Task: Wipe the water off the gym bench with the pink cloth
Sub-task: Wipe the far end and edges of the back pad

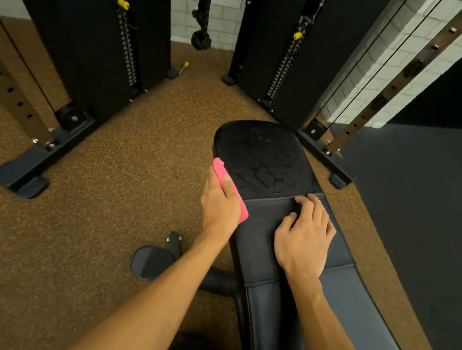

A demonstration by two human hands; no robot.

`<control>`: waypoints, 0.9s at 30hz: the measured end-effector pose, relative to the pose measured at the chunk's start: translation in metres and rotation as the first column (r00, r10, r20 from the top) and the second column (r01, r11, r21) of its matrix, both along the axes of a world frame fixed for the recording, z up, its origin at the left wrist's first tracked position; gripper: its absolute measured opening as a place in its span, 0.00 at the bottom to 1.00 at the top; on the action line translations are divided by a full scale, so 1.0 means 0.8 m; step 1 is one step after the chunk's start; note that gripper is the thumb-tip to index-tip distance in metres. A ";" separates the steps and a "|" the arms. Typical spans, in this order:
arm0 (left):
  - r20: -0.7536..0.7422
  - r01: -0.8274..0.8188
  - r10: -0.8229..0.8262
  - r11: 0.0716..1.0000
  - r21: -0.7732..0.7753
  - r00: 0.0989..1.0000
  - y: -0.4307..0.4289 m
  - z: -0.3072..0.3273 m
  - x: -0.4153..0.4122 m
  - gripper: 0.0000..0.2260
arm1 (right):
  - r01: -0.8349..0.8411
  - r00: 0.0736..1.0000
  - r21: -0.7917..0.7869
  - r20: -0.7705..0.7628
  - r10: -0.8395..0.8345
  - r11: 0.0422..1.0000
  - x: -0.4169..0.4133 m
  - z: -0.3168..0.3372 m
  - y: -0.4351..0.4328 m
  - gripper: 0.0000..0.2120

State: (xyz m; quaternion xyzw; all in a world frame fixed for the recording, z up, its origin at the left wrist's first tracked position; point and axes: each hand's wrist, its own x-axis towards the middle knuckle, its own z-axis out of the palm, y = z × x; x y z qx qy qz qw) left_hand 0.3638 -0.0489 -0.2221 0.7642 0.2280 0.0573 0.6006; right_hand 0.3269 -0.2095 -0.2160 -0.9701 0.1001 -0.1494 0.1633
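A black padded gym bench [264, 225] runs from the lower right up to the middle of the view. Its far pad [263, 161] glistens with patches of water. My left hand [220, 202] holds the folded pink cloth [222, 173] against the bench's left edge, at the seam between the wet pad and the dry middle pad. The thumb lies over the cloth, and the cloth's pink ends stick out above and below the hand. My right hand [305, 233] rests on the middle pad with its fingers bent, fingertips at the seam, holding nothing.
Two black weight stacks [89, 41] [294, 51] with yellow pins stand behind the bench. Their base feet [29, 170] [328, 157] reach out on the brown speckled floor. A black rope [202, 31] hangs between them. The bench's foot [152, 264] lies lower left.
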 end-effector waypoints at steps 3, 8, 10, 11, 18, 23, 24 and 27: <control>-0.033 -0.031 0.030 0.999 -0.023 0.999 -0.010 -0.008 -0.017 0.24 | -0.007 1.000 -0.034 -0.001 0.007 0.999 0.003 0.002 0.001 0.17; -0.089 -0.077 0.076 0.997 -0.004 0.993 -0.022 -0.015 -0.040 0.23 | -0.037 0.997 -0.059 -0.063 0.033 0.998 0.002 0.002 0.008 0.20; -0.125 -0.099 0.104 0.994 0.041 0.987 -0.025 -0.012 -0.040 0.23 | -0.049 0.994 -0.064 -0.097 0.043 0.997 0.002 0.004 0.004 0.22; -0.147 -0.121 0.124 0.992 0.029 0.981 -0.026 -0.011 -0.039 0.22 | -0.054 0.992 -0.067 -0.113 0.046 0.996 0.002 0.005 0.002 0.22; -0.101 -0.110 0.112 0.994 0.029 0.989 -0.025 -0.004 -0.021 0.23 | -0.236 0.969 -0.013 -0.070 0.235 0.972 0.017 0.014 0.005 0.22; -0.108 -0.081 0.085 0.996 0.040 0.991 -0.001 -0.007 0.014 0.23 | -0.101 0.990 0.028 -0.093 0.103 0.995 0.011 0.008 0.016 0.24; -0.097 -0.076 0.080 0.996 0.041 0.992 0.007 -0.006 0.029 0.23 | -0.077 0.993 0.034 -0.090 0.080 0.996 0.012 0.006 0.019 0.24; -0.077 -0.076 0.077 0.997 0.026 0.994 0.026 -0.002 0.067 0.22 | -0.061 0.994 0.030 -0.086 0.063 0.998 0.012 0.006 0.021 0.23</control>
